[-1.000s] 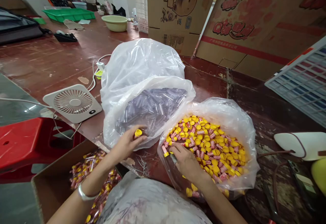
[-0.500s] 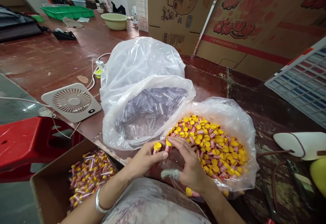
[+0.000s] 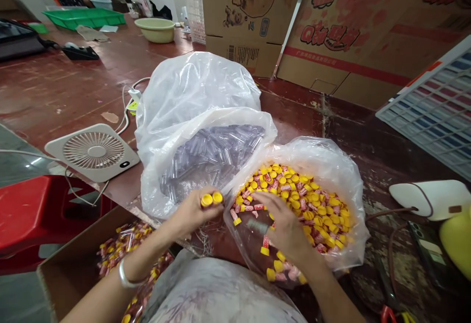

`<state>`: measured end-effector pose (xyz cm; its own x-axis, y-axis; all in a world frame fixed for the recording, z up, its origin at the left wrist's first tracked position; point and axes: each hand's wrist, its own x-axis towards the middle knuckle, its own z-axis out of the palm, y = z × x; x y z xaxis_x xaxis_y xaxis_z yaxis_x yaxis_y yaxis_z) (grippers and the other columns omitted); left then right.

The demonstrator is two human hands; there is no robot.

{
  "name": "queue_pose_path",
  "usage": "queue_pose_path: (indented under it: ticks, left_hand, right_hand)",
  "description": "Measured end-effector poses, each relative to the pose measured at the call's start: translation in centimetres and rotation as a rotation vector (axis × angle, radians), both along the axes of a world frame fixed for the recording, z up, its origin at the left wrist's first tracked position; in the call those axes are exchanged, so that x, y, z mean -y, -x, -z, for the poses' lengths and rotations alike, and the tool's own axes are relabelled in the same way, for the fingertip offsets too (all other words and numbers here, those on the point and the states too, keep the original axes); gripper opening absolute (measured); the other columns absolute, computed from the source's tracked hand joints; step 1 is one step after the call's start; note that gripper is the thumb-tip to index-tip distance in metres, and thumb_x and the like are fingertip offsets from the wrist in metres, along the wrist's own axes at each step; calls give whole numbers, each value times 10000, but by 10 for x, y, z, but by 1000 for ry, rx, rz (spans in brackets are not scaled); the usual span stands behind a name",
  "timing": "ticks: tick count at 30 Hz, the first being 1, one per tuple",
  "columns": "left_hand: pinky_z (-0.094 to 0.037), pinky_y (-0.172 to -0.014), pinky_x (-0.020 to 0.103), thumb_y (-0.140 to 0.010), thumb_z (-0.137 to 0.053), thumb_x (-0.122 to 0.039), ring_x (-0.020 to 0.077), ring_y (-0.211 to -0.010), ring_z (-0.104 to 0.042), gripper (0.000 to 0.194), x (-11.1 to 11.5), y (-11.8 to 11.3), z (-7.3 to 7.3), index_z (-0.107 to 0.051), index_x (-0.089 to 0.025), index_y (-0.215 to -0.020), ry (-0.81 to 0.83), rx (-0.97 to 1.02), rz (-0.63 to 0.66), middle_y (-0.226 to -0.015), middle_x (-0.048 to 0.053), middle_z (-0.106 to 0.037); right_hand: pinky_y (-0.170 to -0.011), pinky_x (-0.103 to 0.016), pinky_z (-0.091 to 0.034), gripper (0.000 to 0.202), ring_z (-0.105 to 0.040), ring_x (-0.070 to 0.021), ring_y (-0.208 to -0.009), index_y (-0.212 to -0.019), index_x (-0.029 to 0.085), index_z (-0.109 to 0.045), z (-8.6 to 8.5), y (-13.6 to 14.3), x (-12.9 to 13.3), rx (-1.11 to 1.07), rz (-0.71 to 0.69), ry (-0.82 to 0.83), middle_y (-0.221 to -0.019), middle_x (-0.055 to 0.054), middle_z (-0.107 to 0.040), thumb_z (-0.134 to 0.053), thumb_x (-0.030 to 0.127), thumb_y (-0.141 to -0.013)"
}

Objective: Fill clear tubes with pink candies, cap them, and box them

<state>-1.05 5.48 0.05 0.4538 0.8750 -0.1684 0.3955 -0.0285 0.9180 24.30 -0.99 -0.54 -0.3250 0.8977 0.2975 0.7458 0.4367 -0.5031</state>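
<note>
A: State of the left hand?

B: The left hand point(image 3: 196, 208) is closed around two yellow caps point(image 3: 206, 200), which sit side by side, tops up. Whatever lies below the caps is hidden by the fingers.

A: And the right hand?

B: The right hand point(image 3: 289, 227) is loosely curved, thumb and fingers apart, over the near left part of the right-hand plastic bag point(image 3: 355, 181). Nothing is seen gripped; I cannot tell whether a fingertip touches a piece. One digit wears a grey-green wrap point(image 3: 257, 225).

A: Location of the stock?

B: Yellow-capped pink pieces point(image 3: 324, 210) fill that bag, with a few lying apart near the hand. Clear tubes point(image 3: 221, 144) lie in the left-hand plastic bag point(image 3: 149, 186), just beyond the left hand. Tubes with yellow caps and pink contents point(image 3: 127, 237) lie in a cardboard carton point(image 3: 64, 281) at lower left.

A: Step in hand?

B: In my judgement, picking a capped piece on the right while the left holds its pair.

A: What does the next move call for?

B: I judge a light pinch on one loose piece, clear of the bag's film, and a steady grip on the left
</note>
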Motion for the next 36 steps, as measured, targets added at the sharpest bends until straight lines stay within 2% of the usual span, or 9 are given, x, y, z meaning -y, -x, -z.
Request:
queue_pose_path:
  ticks: [4, 7, 10, 14, 18, 23, 28, 32, 36]
  left_hand:
    - [-458, -744, 293, -802, -570, -144, 199, -790, -608, 261, -47, 16, 15, -709, -174, -1021, -402, -542, 29, -944, 67, -626]
    - [-463, -750, 280, -798, -576, -120, 196, -818, -619, 364, -65, 12, 26, -713, -224, -1118, -454, -632, 199, -1036, 70, -625]
    - [-458, -781, 281, -803, -554, -86, 203, -877, -596, 312, -70, 9, 33, -750, -251, -980, -489, -612, 264, -1024, 60, -611]
    - [-457, -826, 322, -846, -486, -60, 219, -894, -575, 338, -73, 18, 37, -753, -237, -955, -514, -585, 251, -964, 79, -597]
    - [-465, -903, 331, -871, -553, -146, 223, -1012, -579, 282, -63, 27, 29, -714, -221, -1090, -523, -482, 201, -1117, 91, -607]
    - [-478, -853, 304, -808, -737, -372, 212, -955, -619, 293, -17, 14, 1, -710, -197, -1041, -226, -87, 139, -1020, 56, -686]
    - [-420, -622, 222, -738, -798, -406, 134, -680, -560, 334, 19, -8, -21, -706, -151, -934, 145, 181, 121, -762, -3, -658]
    - [-401, -630, 218, -718, -818, -376, 118, -658, -518, 295, 31, -20, -16, -688, -127, -808, 300, 464, 6, -706, -11, -625]
    - [-422, -706, 230, -679, -854, -375, 123, -725, -524, 344, 44, -37, -2, -698, -121, -851, 511, 779, -198, -782, 6, -625]
  right_hand:
    - [-829, -386, -545, 394, -610, -258, -1003, -1014, 206, -656, 16, -26, -10, 375, 59, 74, -977, -63, -709, -484, -75, -799]
    - [-786, -378, -522, 336, -584, -272, -977, -936, 203, -642, 25, -25, -10, 519, 14, 91, -919, -69, -691, -511, -69, -790]
    - [-823, -402, -507, 300, -578, -276, -959, -939, 194, -631, 29, -22, -7, 538, 23, 70, -937, -82, -672, -533, -43, -783]
    - [-862, -384, -525, 423, -612, -255, -989, -1050, 191, -614, 27, -25, -1, 304, 58, 83, -1036, -83, -645, -553, -36, -698]
    - [-895, -359, -552, 410, -655, -220, -1033, -1126, 230, -605, 11, -20, 2, -145, 102, 53, -1090, -57, -658, -582, 38, -765]
    - [-927, -348, -564, 341, -683, -205, -1059, -1166, 246, -622, -19, 2, 0, -462, 61, 33, -1132, -52, -705, -662, 129, -848]
    - [-960, -332, -556, 308, -691, -180, -1067, -1156, 261, -654, -39, 21, -8, -404, -149, -65, -1099, -33, -742, -630, 96, -897]
    - [-1028, -401, -531, 417, -642, -214, -1172, -1300, 239, -581, -39, 28, -5, -271, -279, -91, -1212, -69, -708, -611, 127, -900]
    - [-1119, -497, -444, 623, -517, -274, -1317, -1434, 154, -435, -24, 40, 6, -111, -173, -181, -1343, -137, -611, -610, 124, -837]
